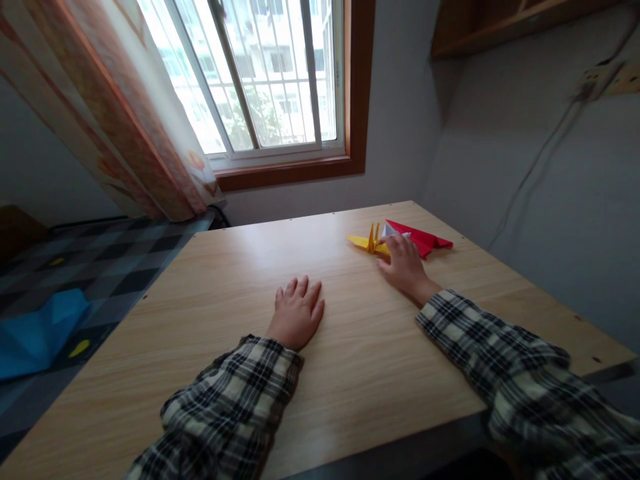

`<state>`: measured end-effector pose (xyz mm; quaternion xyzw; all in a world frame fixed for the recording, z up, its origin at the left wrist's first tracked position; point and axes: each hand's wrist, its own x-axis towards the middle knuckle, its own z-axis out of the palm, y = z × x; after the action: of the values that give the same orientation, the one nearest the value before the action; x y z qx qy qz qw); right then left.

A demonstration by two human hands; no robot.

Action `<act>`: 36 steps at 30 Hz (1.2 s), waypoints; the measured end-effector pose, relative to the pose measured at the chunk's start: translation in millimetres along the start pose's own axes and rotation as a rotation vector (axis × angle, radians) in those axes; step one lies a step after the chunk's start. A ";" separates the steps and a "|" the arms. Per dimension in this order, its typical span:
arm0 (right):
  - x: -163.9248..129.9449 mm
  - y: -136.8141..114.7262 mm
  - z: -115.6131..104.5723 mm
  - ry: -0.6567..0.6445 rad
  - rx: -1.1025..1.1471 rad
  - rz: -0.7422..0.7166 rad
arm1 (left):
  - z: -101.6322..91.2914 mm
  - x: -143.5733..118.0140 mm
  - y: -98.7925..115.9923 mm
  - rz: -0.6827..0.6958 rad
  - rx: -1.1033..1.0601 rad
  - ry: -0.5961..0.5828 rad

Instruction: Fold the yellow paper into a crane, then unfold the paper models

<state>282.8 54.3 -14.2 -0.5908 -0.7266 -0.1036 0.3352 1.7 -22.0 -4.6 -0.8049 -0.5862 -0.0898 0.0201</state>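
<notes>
Head view: wooden table (325, 373) set by the window (270, 73), person in plaid sleeves leaning over it. Right hand (404, 263) reaches out toward the table's far right corner, fingers loosely spread and curved, fingertips resting on the folded paper there. Red paper piece (425, 239) lies flat just beyond that hand, touching it, its point aimed at the right wall; a small white face of the paper shows at the fingertips. Yellow paper crane (369, 241) sits just left of the red piece, right against the hand's index side, wings out, small points sticking up. Cannot tell if the fingers pinch anything or only press down. Left hand (297, 312) lies palm down on bare table nearer the person, fingers together and slightly fanned, holding nothing, well apart from both paper pieces. Curtain (125, 113) hangs left of the window. Blue folded sheet (40, 330) lies on the checkered floor left of the table.
</notes>
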 end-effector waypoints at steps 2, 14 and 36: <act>0.8 8.7 5.2 -0.008 -0.022 0.012 | -2.3 -0.3 -1.5 0.006 -0.003 -0.030; 9.8 19.3 15.9 -0.033 -0.100 0.054 | 6.8 -0.3 -8.2 0.037 -0.011 0.048; -30.3 -85.7 -25.8 0.114 0.340 -0.579 | -4.7 4.0 2.3 0.074 -0.679 0.208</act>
<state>215.1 -7.7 7.8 -0.2891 -0.8511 -0.1045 0.4256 4.5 -19.5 0.9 -0.7730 -0.4880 -0.3603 -0.1857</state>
